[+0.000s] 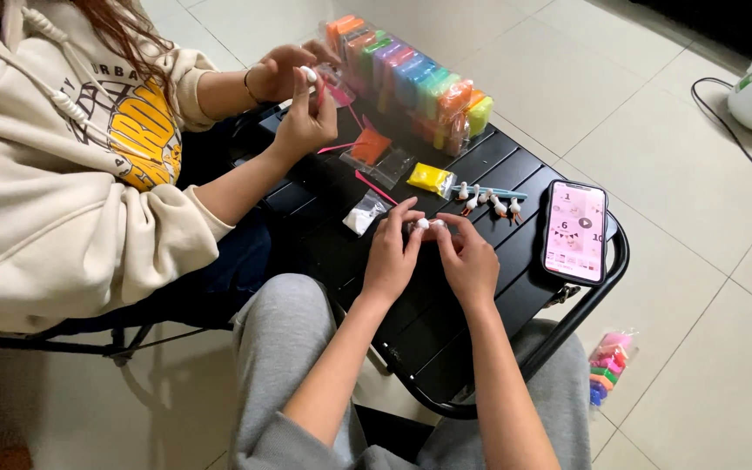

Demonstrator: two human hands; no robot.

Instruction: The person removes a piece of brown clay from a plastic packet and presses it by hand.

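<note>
Pinching small white clay lump (429, 224), both hands (433, 252)

Left hand (391, 252) and right hand (468, 259) meet over the black slatted metal desk (472, 300), fingers (412, 219) pinching a small white clay lump (426, 224); tiny white clay figures (487, 202) stand just beyond, a pink-screened phone (575, 231) lies right

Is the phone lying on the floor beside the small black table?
No, the phone lies on the black table, near its right edge, with its screen lit.
</note>
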